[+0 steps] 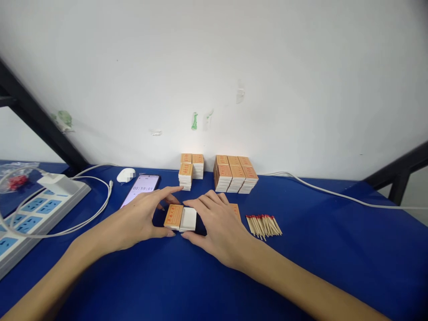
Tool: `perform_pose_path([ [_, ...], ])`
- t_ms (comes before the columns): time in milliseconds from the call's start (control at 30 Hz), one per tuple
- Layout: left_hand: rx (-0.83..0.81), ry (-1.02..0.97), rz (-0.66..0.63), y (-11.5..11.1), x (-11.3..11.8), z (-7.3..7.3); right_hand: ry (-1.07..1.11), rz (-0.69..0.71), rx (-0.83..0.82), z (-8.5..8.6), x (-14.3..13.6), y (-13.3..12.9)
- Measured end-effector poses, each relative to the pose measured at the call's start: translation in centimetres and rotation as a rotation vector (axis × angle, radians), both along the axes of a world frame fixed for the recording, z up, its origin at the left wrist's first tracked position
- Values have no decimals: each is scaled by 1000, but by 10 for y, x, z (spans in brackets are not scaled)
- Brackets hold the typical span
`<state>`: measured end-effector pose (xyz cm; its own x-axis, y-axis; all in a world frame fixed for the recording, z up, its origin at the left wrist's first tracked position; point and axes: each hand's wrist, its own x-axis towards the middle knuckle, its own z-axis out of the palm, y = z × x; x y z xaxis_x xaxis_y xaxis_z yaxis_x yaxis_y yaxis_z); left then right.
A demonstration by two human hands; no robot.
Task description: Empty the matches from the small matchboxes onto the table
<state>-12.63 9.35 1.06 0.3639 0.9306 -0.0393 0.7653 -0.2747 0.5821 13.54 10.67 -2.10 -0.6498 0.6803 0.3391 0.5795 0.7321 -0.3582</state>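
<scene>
In the head view an orange-and-white matchbox (173, 216) lies on the blue tabletop, its white inner tray (188, 219) sticking out on the right. The visible part of that tray is white, with no matches showing in it. My left hand (143, 218) grips the box's orange cover, thumb at the near edge and fingers at the far edge. With thumb and fingertips, my right hand (214, 223) pinches the tray's near and far edges. A second matchbox (236, 211) is partly hidden behind my right hand. To its right lies a pile of red-tipped matches (264, 225).
Stacked matchboxes stand near the wall in a smaller group (191, 171) and a larger block (236, 174). On the left are a phone (142, 186) showing a timer, a white mouse (126, 175), and a power strip (40, 214) with looping white cables.
</scene>
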Motion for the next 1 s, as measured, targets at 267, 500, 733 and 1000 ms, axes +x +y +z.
perform_pose_path([
  [267,227,-98,-10,-11,21,13,-8,-106,-11,27,60,-1],
  [500,528,-235,-169,-26,51,1,-37,-197,-93,9,101,4],
  [733,680,-170,-400,-41,73,-26,-40,-180,-57,-6,100,5],
  [1000,786,-117,-403,-43,72,-34,-38,-250,34,-6,110,2],
])
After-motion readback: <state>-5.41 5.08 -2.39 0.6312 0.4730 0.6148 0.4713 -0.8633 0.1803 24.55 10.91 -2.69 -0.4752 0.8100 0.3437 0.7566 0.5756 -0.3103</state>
